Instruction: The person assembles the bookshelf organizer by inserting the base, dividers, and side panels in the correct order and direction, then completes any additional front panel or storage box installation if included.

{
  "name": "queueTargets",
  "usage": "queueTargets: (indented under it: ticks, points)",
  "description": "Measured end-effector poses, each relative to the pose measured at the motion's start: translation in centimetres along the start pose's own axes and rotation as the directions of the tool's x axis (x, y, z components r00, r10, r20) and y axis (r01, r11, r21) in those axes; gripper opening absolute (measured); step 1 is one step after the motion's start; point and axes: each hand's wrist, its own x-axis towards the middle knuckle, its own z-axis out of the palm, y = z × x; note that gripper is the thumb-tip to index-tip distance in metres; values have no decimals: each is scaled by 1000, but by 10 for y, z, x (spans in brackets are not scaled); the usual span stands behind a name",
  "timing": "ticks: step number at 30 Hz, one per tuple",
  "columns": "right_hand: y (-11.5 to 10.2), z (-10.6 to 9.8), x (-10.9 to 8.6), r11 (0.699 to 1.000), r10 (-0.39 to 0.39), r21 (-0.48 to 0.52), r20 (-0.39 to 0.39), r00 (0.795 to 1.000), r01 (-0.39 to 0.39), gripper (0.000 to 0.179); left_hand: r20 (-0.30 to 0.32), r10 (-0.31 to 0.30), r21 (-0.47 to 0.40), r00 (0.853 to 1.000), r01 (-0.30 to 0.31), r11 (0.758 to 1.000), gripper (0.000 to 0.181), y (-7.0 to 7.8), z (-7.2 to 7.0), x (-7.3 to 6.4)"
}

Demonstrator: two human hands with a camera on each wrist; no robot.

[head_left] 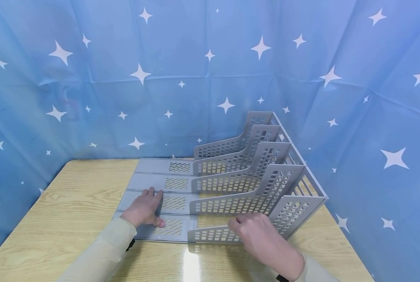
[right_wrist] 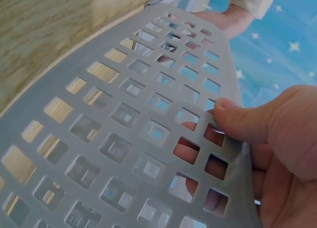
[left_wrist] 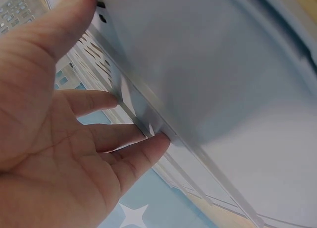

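A grey plastic file rack with several upright dividers stands at the right of the table. Flat grey base panels with slanted slots lie side by side to its left, reaching the dividers' low ends. My left hand rests spread on the front panels; in the left wrist view the fingertips touch a seam along the panel surface. My right hand pinches the upper edge of the rack's front divider, thumb on the near face and fingers behind, partly seen through the square holes.
Everything stands on a light wooden table. A blue curtain with white stars hangs close behind the rack and along both sides. The rack's tall slatted end faces right, near the table's right edge.
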Motion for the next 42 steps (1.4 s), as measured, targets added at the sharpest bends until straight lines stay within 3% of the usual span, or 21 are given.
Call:
queueTargets:
  ticks: [22, 29, 33, 36, 38, 40, 42]
  points:
    - [-1, -2, 5, 1000, 22, -22, 53, 998, -21, 32, 1, 3, 6, 1000, -3, 1000, 109, -1, 0, 1]
    - [-8, 4, 10, 1000, -9, 16, -9, 1000, 10, 32, 1, -2, 19, 1000, 2, 1000, 109, -1, -2, -2]
    - [-12, 3, 16, 1000, -24, -3, 6, 1000, 25, 31, 1, 11, 11, 1000, -11, 1000, 108, -1, -2, -2]
    - [-17, -13, 21, 999, -38, -4, 17, 999, 38, 29, 9, 14, 0, 1000, -14, 1000, 108, 0, -2, -2]
    - [-19, -35, 24, 997, -56, 43, -21, 998, 57, 24, 9, 11, -8, 1000, -11, 1000, 107, 1, -3, -3]
    - [-16, -66, 26, 993, -51, 98, -88, 995, 60, 13, -8, 32, -14, 999, -32, 999, 102, 6, -5, -2]
    - [-1, -94, 29, 982, -44, 168, -234, 971, 85, 17, -47, 85, -53, 995, -87, 995, 88, 13, -7, 2]
